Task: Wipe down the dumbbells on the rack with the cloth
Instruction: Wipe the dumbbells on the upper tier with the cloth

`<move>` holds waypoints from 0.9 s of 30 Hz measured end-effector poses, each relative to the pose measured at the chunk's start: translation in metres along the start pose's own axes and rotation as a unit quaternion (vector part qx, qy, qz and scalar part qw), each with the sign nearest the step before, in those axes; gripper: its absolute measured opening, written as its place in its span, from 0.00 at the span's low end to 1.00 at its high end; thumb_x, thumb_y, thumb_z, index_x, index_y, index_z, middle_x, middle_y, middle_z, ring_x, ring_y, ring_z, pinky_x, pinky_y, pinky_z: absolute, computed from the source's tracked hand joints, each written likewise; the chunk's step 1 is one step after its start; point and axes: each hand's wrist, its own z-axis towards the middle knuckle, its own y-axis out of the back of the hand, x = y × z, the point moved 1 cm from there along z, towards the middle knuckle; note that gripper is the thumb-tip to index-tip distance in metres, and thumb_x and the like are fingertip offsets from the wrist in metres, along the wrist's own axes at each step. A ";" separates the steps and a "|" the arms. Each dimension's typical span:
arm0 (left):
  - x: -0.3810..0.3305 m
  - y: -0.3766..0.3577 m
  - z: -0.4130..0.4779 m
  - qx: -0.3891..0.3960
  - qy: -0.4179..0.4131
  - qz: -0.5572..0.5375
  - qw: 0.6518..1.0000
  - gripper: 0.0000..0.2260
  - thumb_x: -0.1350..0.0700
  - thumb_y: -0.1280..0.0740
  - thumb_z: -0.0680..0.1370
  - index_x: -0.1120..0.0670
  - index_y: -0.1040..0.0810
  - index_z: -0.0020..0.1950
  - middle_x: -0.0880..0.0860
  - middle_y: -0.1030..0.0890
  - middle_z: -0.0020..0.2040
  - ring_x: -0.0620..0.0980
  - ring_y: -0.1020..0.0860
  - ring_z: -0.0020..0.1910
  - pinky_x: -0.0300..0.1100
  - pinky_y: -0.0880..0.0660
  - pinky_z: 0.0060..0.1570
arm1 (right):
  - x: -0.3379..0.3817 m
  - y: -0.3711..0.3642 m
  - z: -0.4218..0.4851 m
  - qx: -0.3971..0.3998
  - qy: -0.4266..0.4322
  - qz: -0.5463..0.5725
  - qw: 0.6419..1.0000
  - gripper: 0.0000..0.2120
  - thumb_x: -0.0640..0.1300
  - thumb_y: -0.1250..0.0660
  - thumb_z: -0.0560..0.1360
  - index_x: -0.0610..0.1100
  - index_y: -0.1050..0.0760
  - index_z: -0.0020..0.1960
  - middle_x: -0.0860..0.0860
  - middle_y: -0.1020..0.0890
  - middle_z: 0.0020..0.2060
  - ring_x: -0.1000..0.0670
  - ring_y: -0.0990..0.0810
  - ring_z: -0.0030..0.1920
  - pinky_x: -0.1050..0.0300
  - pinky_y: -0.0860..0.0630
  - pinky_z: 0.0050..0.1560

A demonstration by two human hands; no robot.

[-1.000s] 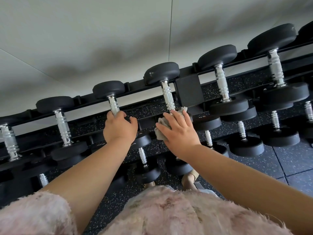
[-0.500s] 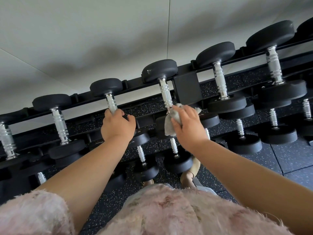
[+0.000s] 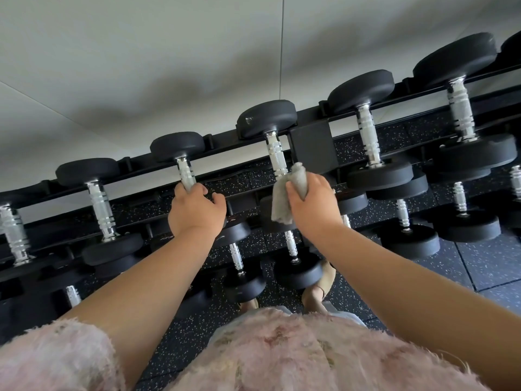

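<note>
The right hand (image 3: 313,204), just right of the frame's centre, is closed round a bunched grey cloth (image 3: 282,206), with the thumb laid across its front. The cloth is held against the near end of the ribbed chrome handle of the middle dumbbell (image 3: 277,156) on the top tier. One fold stands up beside the handle, and the rest hangs over that dumbbell's near black head.

The left hand (image 3: 194,210), just left of centre and apart from the right, is curled round the near end of the handle of the neighbouring dumbbell (image 3: 184,173), with the thumb set out to the right.

Both dumbbells are carried by the black rack (image 3: 311,145), which runs slantwise from the lower left to the upper right of the frame. More dumbbells are lined along its top and lower tiers, with larger heads toward the right. A pale scuff is seen on the far head of the middle dumbbell. Faint marks on a near head below the left hand are too small to be read.

A black, white-speckled rubber floor (image 3: 493,266) is seen beneath the rack, and a pale wall (image 3: 141,52) fills the upper half. A fuzzy pink garment (image 3: 282,356) lies along the bottom edge.
</note>
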 end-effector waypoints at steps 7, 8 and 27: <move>-0.001 0.001 -0.001 -0.002 0.001 -0.005 1.000 0.14 0.42 0.36 0.78 0.48 0.20 0.57 0.51 0.26 0.60 0.53 0.26 0.46 0.46 0.29 0.40 | -0.009 0.009 0.014 0.040 0.015 -0.041 0.998 0.18 0.64 0.41 0.82 0.53 0.25 0.60 0.54 0.21 0.53 0.51 0.21 0.52 0.55 0.23 0.51; -0.001 0.002 -0.001 -0.002 0.001 -0.006 1.000 0.14 0.42 0.36 0.78 0.48 0.20 0.57 0.51 0.26 0.61 0.53 0.26 0.46 0.46 0.28 0.40 | -0.006 0.012 0.020 0.049 -0.018 -0.037 0.998 0.17 0.63 0.42 0.83 0.50 0.25 0.57 0.52 0.20 0.49 0.50 0.19 0.48 0.56 0.24 0.45; 0.001 0.001 0.001 -0.002 0.001 -0.018 1.000 0.15 0.41 0.37 0.77 0.48 0.19 0.55 0.51 0.26 0.60 0.54 0.24 0.50 0.48 0.23 0.43 | 0.041 0.000 0.078 0.195 0.009 -0.405 0.893 0.23 0.60 0.43 0.84 0.40 0.25 0.58 0.47 0.23 0.44 0.44 0.23 0.47 0.51 0.26 0.48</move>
